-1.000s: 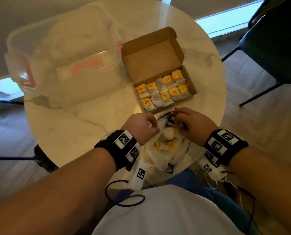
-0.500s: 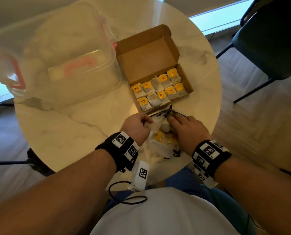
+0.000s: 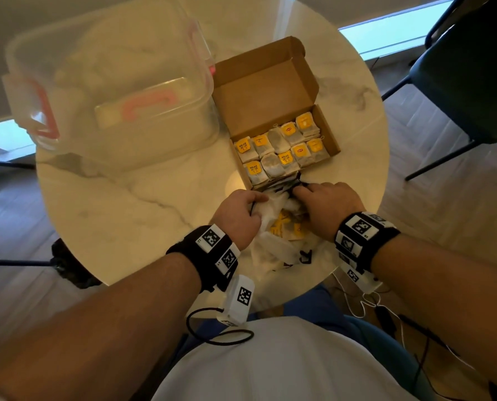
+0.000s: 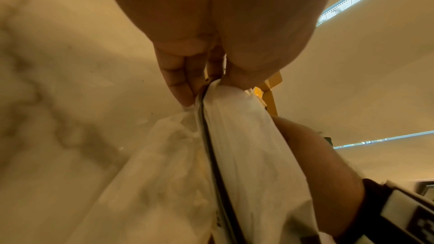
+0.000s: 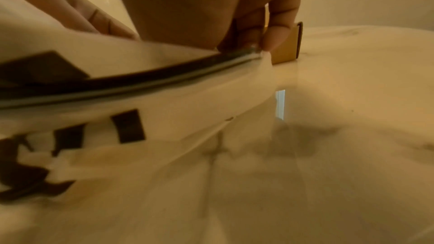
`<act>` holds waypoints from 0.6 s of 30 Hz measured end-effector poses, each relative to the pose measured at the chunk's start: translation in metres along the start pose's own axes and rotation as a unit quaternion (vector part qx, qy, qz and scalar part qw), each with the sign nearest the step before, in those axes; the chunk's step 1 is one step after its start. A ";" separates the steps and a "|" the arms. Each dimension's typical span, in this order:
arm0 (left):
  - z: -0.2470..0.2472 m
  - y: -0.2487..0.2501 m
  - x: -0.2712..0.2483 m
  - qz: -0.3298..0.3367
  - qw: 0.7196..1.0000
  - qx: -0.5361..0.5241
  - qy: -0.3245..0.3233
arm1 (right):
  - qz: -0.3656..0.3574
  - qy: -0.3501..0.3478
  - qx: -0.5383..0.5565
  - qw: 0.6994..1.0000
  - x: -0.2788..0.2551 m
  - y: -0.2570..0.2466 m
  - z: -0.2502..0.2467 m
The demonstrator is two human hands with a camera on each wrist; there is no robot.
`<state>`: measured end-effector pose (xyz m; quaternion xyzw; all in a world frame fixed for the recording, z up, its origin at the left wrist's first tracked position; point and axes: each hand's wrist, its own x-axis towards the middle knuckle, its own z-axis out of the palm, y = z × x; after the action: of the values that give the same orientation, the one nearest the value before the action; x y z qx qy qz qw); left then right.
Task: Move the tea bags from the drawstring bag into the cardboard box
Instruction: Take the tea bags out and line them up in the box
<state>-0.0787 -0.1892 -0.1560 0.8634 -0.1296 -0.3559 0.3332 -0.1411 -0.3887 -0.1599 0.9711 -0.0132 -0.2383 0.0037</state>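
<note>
Desk [image 3: 125, 215]: round, glossy marble-look top with grey veining.

Storage container [image 3: 111, 91]: large, clear plastic with pink clasps, lidded, at the far left of the desk; blurred.

Cardboard box [image 3: 266, 91]: brown corrugated mailer, lid flap standing open, near the desk's centre toward its right edge. Tray held two packed rows.

Drawstring bag [image 3: 273, 250]: thin white crinkled plastic with a black cord and black printing, lying at the near edge of the desk, its mouth touching the box's near wall.

Left hand [image 3: 238, 215]: fingers curled, pinching the bag's rim on its left side.

Right hand [image 3: 325, 206]: likewise pinching the rim and cord on the right; mouth held spread.

Tea bags [image 3: 282, 151]: small papery sachets with yellow tags, roughly ten in the box; several more [image 3: 287, 230] showed inside the bag.

Progress, as judged: well advanced, the box almost full; the bag's remainder not yet transferred.
</note>
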 end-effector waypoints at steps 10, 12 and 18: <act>-0.011 -0.009 -0.003 0.019 0.999 0.031 0.008 | 0.104 -0.059 0.454 0.883 -0.020 0.020 -0.013; -0.014 -0.009 -0.002 0.026 0.999 0.037 0.008 | 0.093 -0.065 0.500 0.859 -0.022 0.025 -0.020; -0.036 0.017 -0.011 0.103 0.991 -0.026 0.080 | 0.014 -0.079 0.638 0.766 -0.034 0.038 -0.070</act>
<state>-0.0606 -0.1792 -0.1202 0.8621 -0.1819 -0.2529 0.3998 -0.1399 -0.4255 -0.0820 0.7271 -0.1761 -0.2503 -0.6145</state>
